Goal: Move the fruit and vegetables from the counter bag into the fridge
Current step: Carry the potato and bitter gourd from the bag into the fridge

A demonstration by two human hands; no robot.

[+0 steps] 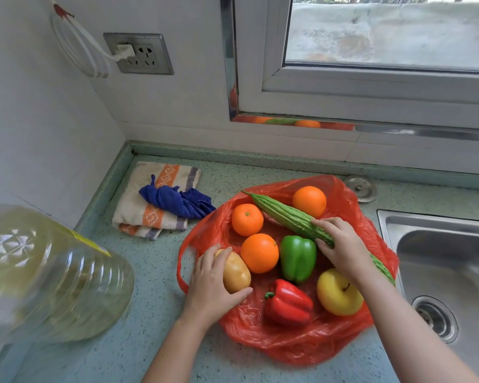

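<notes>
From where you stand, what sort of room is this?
Most likely a home kitchen. A steel sink is set into a speckled counter below a window, and an open red bag of fruit and vegetables lies on that counter just left of the sink.

striped towel point(147, 208) under blue cloth point(177, 200) | oil jug point(53, 275) left | sink point(443, 252) right
</notes>
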